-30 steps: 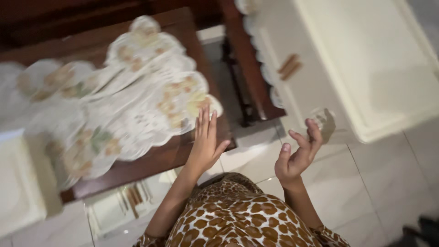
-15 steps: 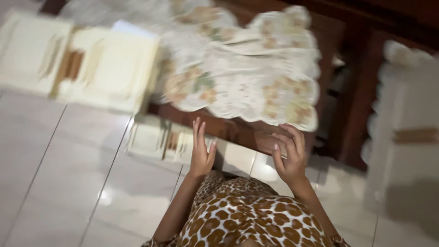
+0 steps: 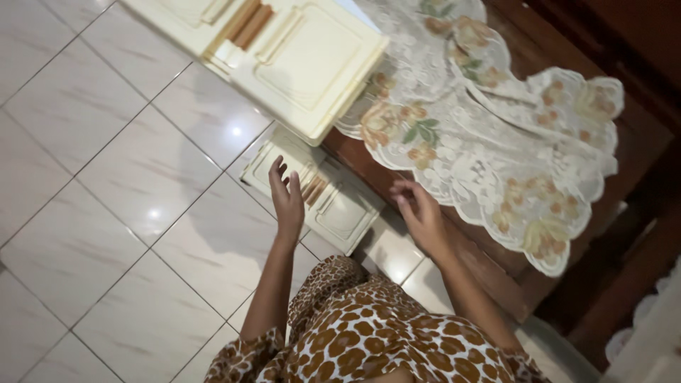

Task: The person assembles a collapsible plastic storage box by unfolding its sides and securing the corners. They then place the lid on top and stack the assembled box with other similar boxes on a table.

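Note:
My left hand (image 3: 287,197) is raised with its fingers apart and holds nothing. It hovers over a small cream plastic panel (image 3: 340,213) that lies on the white tiled floor (image 3: 120,184). My right hand (image 3: 420,214) has loosely curled fingers and is empty. It sits close to the edge of a dark wooden table (image 3: 489,266), just below the hanging edge of a white lace cloth with a flower pattern (image 3: 489,135). Both forearms come out of a leopard-print garment (image 3: 362,340).
A larger cream plastic cabinet front with brown handles (image 3: 305,64) stands at the top centre, beside the table. Dark wooden furniture (image 3: 624,234) fills the right side. The tiled floor spreads out to the left.
The view has swung, so the table now lies to the right and the floor to the left. Both hands have stayed raised in front of me, and the right fingers have curled a little.

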